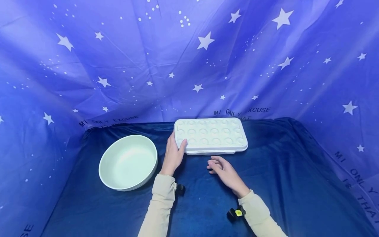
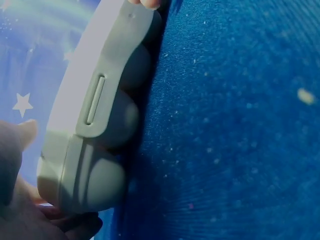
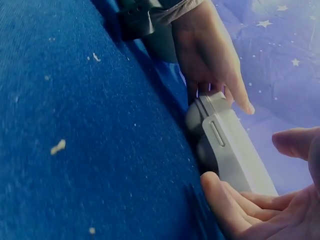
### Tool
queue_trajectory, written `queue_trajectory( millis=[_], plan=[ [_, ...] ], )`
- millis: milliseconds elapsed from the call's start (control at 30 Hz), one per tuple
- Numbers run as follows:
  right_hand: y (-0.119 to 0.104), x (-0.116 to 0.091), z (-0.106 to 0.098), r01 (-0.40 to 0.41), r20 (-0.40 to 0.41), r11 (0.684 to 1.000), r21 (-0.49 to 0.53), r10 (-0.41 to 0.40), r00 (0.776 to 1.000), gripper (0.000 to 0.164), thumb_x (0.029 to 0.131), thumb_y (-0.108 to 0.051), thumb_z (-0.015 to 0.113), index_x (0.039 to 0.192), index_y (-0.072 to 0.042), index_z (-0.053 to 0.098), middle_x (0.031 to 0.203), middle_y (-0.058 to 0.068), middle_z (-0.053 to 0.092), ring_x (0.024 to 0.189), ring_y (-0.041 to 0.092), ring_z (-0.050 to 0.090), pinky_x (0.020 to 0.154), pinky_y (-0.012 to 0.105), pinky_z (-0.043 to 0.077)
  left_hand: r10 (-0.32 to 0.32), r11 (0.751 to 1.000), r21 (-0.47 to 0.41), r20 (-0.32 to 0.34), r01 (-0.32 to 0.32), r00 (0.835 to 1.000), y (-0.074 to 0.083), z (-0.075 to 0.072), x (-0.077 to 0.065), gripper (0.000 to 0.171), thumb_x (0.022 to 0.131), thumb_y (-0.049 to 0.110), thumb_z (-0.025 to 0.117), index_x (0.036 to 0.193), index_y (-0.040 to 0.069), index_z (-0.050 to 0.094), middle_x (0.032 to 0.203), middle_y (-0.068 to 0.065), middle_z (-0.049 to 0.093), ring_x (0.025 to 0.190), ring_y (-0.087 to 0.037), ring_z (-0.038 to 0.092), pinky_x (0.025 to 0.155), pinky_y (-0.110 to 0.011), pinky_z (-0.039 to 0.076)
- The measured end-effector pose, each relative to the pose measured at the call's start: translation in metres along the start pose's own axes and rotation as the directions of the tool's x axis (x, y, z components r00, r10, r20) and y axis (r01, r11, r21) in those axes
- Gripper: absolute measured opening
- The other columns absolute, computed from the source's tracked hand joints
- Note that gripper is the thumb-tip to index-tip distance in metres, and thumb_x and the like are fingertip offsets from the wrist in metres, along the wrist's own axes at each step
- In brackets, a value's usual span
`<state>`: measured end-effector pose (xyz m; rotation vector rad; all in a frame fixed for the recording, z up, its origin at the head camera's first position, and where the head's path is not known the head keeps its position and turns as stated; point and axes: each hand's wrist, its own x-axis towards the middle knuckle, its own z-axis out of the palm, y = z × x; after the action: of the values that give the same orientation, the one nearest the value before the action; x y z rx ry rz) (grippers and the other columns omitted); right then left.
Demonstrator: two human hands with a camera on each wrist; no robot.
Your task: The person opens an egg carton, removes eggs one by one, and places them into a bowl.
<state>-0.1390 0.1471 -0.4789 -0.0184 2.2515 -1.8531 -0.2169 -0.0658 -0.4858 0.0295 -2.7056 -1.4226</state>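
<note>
A white lidded egg box (image 1: 211, 135), its top marked with rows of round bumps, sits at the back of the cloth. My left hand (image 1: 174, 154) holds the box by its left end, thumb over the top and fingers at the end wall. In the left wrist view, the front latch (image 2: 97, 102) lies flat against the side above rounded egg cups (image 2: 107, 182). My right hand (image 1: 226, 172) is just in front of the box, fingers loosely bent and thumb apart, holding nothing. The right wrist view shows its fingers (image 3: 235, 207) overlapping the near end of the box.
Left of my left hand stands a large pale green bowl (image 1: 128, 163); its visible inside is bare. Dark blue cloth (image 1: 201, 204) covers the table. Behind and at both sides hangs a blue curtain (image 1: 165, 59) with white stars.
</note>
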Motion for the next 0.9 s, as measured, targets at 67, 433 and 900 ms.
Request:
queue_trajectory(
  millis=[67, 433, 900],
  plan=[
    [-0.001, 0.002, 0.001, -0.02, 0.005, 1.0, 0.015, 0.02, 1.0, 0.056, 0.103, -0.027, 0.056, 0.142, 0.009, 0.039, 0.13, 0.027, 0.058, 0.111, 0.032, 0.065, 0.092, 0.036, 0.056, -0.012, 0.999, -0.031, -0.003, 0.012, 1.0, -0.002, 0.001, 0.002, 0.073, 0.103, 0.043, 0.051, 0.155, 0.002, 0.021, 0.158, -0.02, 0.028, 0.147, -0.032, 0.027, 0.121, -0.047, 0.024],
    [0.003, 0.018, 0.011, -0.127, 0.051, 0.97, 0.209, 0.119, 0.992, 0.051, 0.105, -0.025, 0.051, 0.14, 0.009, 0.036, 0.131, 0.029, 0.056, 0.109, 0.028, 0.067, 0.092, 0.035, 0.056, -0.09, 0.986, -0.147, -0.079, 0.078, 0.993, -0.008, 0.001, 0.002, 0.067, 0.097, 0.037, 0.061, 0.147, 0.001, 0.036, 0.144, -0.026, 0.042, 0.137, -0.037, 0.04, 0.115, -0.049, 0.031],
    [-0.001, 0.031, 0.019, -0.2, 0.058, 0.856, 0.476, 0.197, 0.979, 0.048, 0.109, -0.023, 0.04, 0.141, 0.012, 0.032, 0.14, 0.034, 0.048, 0.126, 0.034, 0.057, 0.105, 0.037, 0.047, -0.083, 0.988, -0.137, -0.063, 0.074, 0.995, -0.012, 0.0, 0.003, 0.072, 0.096, 0.043, 0.061, 0.147, -0.002, 0.038, 0.141, -0.025, 0.046, 0.134, -0.038, 0.043, 0.114, -0.049, 0.033]
  ],
)
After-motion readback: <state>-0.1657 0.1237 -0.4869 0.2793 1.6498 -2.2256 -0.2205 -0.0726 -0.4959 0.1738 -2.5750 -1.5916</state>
